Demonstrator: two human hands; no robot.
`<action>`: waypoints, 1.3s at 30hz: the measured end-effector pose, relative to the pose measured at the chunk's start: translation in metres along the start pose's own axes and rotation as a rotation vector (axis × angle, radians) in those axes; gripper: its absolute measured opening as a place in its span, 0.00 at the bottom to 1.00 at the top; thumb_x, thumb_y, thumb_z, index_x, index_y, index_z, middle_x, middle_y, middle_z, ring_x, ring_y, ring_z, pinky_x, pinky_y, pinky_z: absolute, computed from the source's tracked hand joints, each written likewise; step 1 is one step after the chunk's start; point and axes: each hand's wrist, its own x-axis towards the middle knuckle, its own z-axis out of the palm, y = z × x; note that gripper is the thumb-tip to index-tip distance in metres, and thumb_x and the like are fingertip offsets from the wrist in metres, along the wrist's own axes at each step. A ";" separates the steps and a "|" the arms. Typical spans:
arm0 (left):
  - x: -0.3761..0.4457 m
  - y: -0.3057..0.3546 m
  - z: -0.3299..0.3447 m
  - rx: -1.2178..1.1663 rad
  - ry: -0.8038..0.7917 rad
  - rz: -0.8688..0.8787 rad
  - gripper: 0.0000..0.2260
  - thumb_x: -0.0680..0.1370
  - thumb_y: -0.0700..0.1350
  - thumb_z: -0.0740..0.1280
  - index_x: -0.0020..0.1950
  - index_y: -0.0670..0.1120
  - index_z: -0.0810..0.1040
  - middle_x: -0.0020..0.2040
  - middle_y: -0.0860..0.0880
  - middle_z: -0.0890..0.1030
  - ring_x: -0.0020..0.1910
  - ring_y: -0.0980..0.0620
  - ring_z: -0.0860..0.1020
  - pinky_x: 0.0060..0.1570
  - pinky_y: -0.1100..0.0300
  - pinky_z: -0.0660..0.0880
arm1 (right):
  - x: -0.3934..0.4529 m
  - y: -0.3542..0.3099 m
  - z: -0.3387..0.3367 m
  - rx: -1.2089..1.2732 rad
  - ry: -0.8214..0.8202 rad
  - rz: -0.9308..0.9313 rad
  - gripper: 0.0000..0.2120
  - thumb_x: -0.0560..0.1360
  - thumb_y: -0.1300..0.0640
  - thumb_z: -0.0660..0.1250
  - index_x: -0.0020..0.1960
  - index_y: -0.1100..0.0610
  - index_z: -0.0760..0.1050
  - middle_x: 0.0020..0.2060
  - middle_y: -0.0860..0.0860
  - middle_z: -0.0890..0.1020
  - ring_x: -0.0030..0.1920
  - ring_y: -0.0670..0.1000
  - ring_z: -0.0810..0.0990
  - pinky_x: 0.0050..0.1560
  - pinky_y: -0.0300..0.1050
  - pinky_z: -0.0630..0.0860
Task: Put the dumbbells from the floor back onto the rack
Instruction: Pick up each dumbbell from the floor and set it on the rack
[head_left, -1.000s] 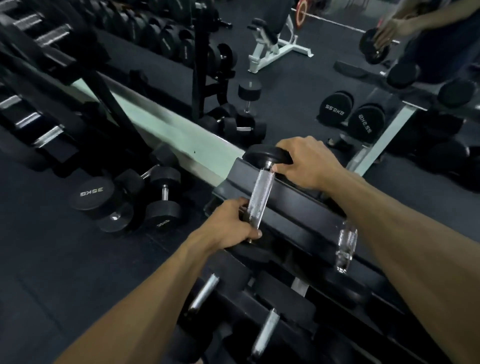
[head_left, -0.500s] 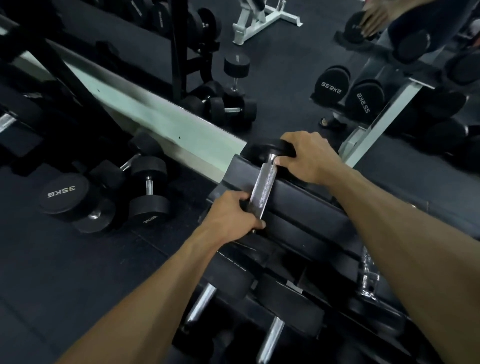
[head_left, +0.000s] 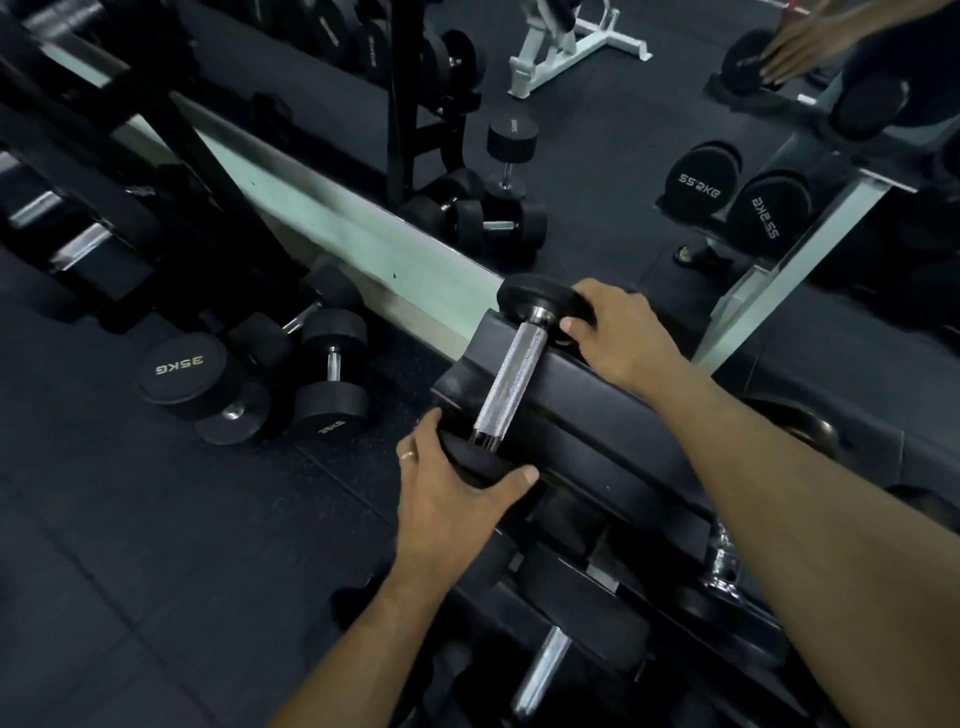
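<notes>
A black dumbbell with a knurled chrome handle (head_left: 511, 382) lies across the top tier of the black rack (head_left: 597, 415). My left hand (head_left: 452, 488) grips its near head, fingers and thumb curled round it. My right hand (head_left: 618, 332) holds its far head by the mirror. On the floor to the left lie a big 35KG dumbbell (head_left: 182, 371) and a smaller one (head_left: 332, 382), with several more beside them.
Lower tiers hold more dumbbells with chrome handles (head_left: 540, 670). A mirror wall (head_left: 597, 156) behind the rack reflects the floor weights, a white bench frame (head_left: 566, 47) and my reflected hand. A second rack (head_left: 78, 182) stands at the left. Open rubber floor (head_left: 130, 545) lies lower left.
My left hand has slid off the chrome handle down onto the near head of the dumbbell. The right hand stays on the far head. The view has shifted slightly.
</notes>
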 end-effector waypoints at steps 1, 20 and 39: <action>-0.004 -0.001 0.003 -0.006 -0.006 -0.019 0.50 0.62 0.58 0.80 0.76 0.52 0.55 0.73 0.48 0.61 0.70 0.50 0.66 0.65 0.59 0.65 | -0.001 0.001 0.000 0.004 -0.001 0.010 0.11 0.80 0.55 0.64 0.62 0.56 0.73 0.50 0.55 0.81 0.50 0.57 0.77 0.51 0.50 0.73; 0.009 -0.004 -0.007 0.045 -0.138 0.033 0.54 0.65 0.56 0.79 0.78 0.49 0.46 0.77 0.47 0.55 0.74 0.49 0.60 0.62 0.63 0.59 | -0.008 0.006 -0.003 -0.003 0.001 0.067 0.09 0.80 0.55 0.64 0.60 0.54 0.72 0.46 0.53 0.80 0.41 0.50 0.77 0.36 0.42 0.70; -0.073 0.022 0.036 0.310 0.134 0.346 0.40 0.73 0.58 0.70 0.77 0.44 0.55 0.78 0.45 0.54 0.78 0.48 0.48 0.76 0.47 0.55 | -0.105 0.042 -0.056 -0.163 0.121 -0.043 0.21 0.78 0.53 0.65 0.69 0.58 0.70 0.61 0.57 0.77 0.62 0.59 0.75 0.61 0.53 0.73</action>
